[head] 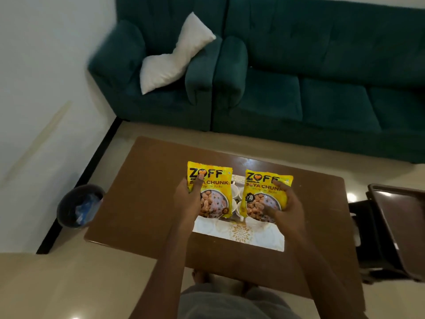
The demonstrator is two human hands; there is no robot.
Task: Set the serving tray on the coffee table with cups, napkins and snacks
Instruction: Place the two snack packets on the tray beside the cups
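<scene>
Two yellow snack packets hover over the brown coffee table (147, 203). My left hand (187, 199) grips the left snack packet (212, 178) by its lower left side, thumb across the front. My right hand (286, 211) holds the right snack packet (266, 187) by its lower right corner. Beneath both packets lies a white serving tray (239, 233) with a gold floral pattern. White cups (235, 192) on the tray show in the gap between the packets; most of them are hidden.
A dark bin (78, 206) with blue contents stands on the floor left of the table. A green sofa (299, 88) and a green armchair (128, 70) with a white pillow (174, 56) stand beyond it. A dark chair (395, 229) sits at the right.
</scene>
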